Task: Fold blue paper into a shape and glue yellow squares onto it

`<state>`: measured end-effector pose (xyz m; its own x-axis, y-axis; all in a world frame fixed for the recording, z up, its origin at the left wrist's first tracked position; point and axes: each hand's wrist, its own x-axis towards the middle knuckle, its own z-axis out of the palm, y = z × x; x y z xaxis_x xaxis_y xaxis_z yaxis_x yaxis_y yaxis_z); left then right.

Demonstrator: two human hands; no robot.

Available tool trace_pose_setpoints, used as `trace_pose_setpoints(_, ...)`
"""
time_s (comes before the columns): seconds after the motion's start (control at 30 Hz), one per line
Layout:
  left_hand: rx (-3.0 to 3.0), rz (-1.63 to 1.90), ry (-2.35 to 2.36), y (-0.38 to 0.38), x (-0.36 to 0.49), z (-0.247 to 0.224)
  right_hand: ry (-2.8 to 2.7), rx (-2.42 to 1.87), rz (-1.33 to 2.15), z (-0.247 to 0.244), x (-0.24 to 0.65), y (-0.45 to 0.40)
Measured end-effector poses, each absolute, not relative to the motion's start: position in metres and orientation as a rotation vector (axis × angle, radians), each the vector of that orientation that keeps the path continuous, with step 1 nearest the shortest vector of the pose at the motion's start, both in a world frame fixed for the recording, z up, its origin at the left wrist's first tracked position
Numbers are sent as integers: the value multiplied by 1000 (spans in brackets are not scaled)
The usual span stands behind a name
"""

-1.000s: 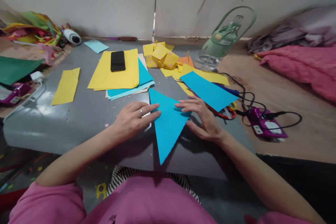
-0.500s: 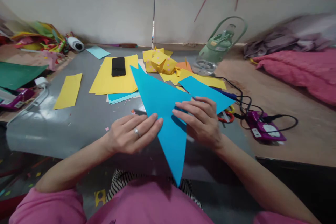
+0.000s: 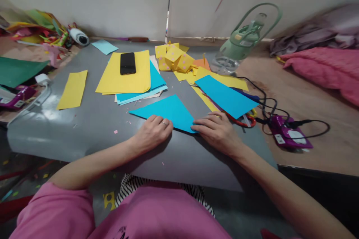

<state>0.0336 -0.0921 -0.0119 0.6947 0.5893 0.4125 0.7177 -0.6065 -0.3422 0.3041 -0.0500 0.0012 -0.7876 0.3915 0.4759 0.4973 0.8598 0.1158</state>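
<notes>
A blue paper, folded into a triangle, lies flat on the grey table top, its long edge toward me. My left hand wears a ring and presses on the near edge of the paper with its fingers curled together. At the paper's right corner, the fingertips of my right hand hold that corner. Another blue sheet lies further right, over red-handled scissors.
A black phone rests on yellow sheets. Behind are folded yellow paper shapes and a green bottle. A purple power strip with cables sits at right, a yellow strip at left.
The blue paper was raised and pointed down toward me; now it is a triangle lying flat on the table. Both hands have come down with it, and the view has tilted slightly downward.
</notes>
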Motion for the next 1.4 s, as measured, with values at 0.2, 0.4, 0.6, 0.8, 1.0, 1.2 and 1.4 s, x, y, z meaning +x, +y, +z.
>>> trace_pose_setpoints(0.2, -2450, -363, -999, -86, 15, -7, -2603, -790, -264, 9, 310, -53)
trace_pose_setpoints(0.4, -2429, -357, -951, -80, 12, -2, -2603, -894, -13, 7, 325, -48)
trace_pose_setpoints(0.6, -2494, -394, -855, -95, 28, 1, -2612, -857, -366, 8, 307, -67)
trace_pose_setpoints(0.8, -2567, -360, -984, -102, 25, -1, -2572, -707, -323, -7, 276, -67)
trace_pose_setpoints(1.0, -2578, -408, -1162, -92, 19, -12, -2615, -748, -200, -16, 259, -54)
trace_pose_setpoints(1.2, -2648, -403, -1340, -75, 26, -14, -2656, -864, -50, -19, 251, -41)
trace_pose_setpoints(1.4, -2804, -253, -1575, -64, 34, -1, -2618, -894, -63, -20, 254, -42)
